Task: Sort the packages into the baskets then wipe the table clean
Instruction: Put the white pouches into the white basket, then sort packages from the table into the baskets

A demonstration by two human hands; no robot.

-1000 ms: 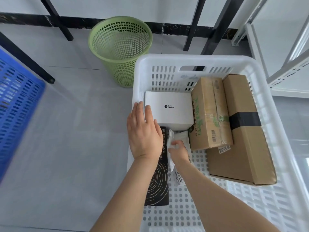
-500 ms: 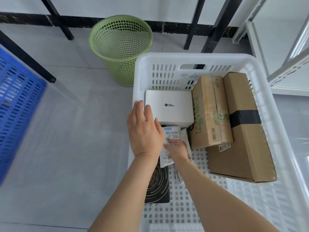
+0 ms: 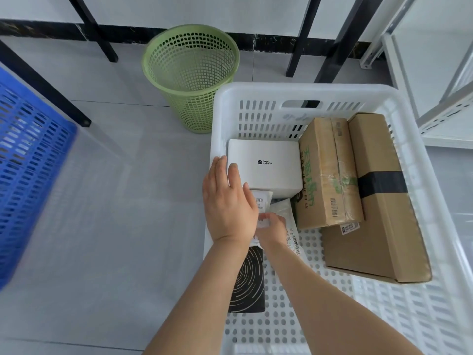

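Pinching a labelled white pouch (image 3: 263,202), R hand (image 3: 273,224) holds it label-up above the black swirl box (image 3: 247,280) inside the white basket (image 3: 256,92). L hand (image 3: 229,203) lies flat, fingers straight, at the white box (image 3: 266,167)'s left edge.

Basket holds 6 pkgs:
- 1 white box
- 1 black swirl box
- 2 cardboard: taped cardboard box (image 3: 327,175), long cardboard box (image 3: 378,201)
- 2 pouches, incl. second pouch (image 3: 284,211)

Outside: 1 green bin (image 3: 189,73), 1 blue basket (image 3: 30,162).

Vs 0.5 s ago: held pouch slid left, partly under L hand.
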